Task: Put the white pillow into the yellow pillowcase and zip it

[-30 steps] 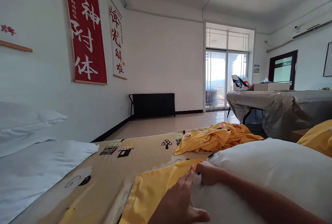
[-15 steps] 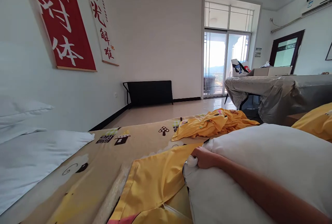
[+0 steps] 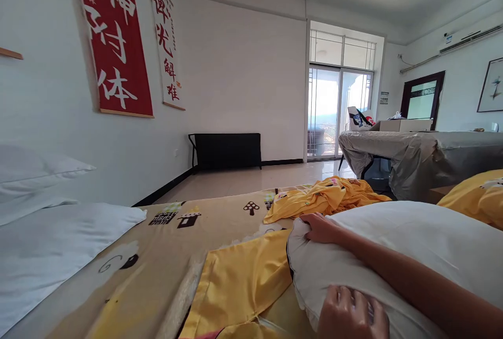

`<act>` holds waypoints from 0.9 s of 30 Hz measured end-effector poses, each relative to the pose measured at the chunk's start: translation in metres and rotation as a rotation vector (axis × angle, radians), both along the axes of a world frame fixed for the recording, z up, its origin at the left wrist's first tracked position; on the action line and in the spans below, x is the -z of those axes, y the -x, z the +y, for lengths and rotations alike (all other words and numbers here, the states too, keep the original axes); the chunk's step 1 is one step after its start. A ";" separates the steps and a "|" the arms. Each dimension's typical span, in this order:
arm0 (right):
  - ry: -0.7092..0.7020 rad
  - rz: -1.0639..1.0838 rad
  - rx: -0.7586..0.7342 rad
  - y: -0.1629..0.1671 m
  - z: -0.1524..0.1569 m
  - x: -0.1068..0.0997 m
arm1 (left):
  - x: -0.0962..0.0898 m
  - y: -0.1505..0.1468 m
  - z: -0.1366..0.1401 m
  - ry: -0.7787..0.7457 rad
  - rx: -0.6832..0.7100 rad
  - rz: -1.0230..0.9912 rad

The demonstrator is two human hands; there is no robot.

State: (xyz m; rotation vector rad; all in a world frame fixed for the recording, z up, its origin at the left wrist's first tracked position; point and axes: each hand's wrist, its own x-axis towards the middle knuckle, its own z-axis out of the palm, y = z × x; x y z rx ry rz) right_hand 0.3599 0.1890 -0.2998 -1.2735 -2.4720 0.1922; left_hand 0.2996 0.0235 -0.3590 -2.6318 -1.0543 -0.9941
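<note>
A plump white pillow (image 3: 416, 234) with a dark edging along its left side lies in the right foreground. My right hand (image 3: 320, 228) is closed on its upper left corner, the forearm stretching across the pillow from the right edge of the view. Lower down, my left hand (image 3: 351, 313) has its fingers curled against the pillow's near left side, bunching the white cloth; its fingertips are partly hidden. Beside the pillow, a yellow satin pillowcase (image 3: 239, 271) is spread on the patterned bed cover (image 3: 165, 260).
Crumpled yellow cloth (image 3: 322, 197) lies beyond the pillow. More white pillows (image 3: 58, 244) are at the left. A yellow printed bundle (image 3: 475, 197) is at the right. A plastic-covered table (image 3: 416, 155) and a black folded frame (image 3: 228, 150) stand beyond the bed.
My left hand has come into view at the bottom and taken hold of the pillow's near side. My right hand has moved slightly with the corner. The view has tilted up.
</note>
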 end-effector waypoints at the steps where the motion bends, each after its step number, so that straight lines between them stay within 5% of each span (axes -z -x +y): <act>1: -0.003 -0.002 0.005 -0.002 0.003 -0.004 | -0.009 0.003 0.005 -0.094 -0.028 0.038; 5: 0.010 -0.017 -0.038 -0.010 0.014 -0.024 | -0.034 0.027 0.014 -0.242 -0.032 -0.060; 14: -0.047 -0.052 -0.145 -0.012 -0.010 -0.034 | -0.028 0.055 0.057 0.352 -0.071 -0.544; 20: -0.109 -0.029 -0.195 -0.019 -0.025 -0.026 | -0.022 0.075 0.076 0.092 -0.377 -0.479; 22: -0.120 -0.039 -0.209 -0.018 -0.026 -0.019 | -0.018 0.078 0.081 0.072 -0.352 -0.473; 27: -0.135 -0.063 -0.218 -0.017 -0.020 0.001 | -0.011 0.079 0.089 0.294 -0.122 -0.488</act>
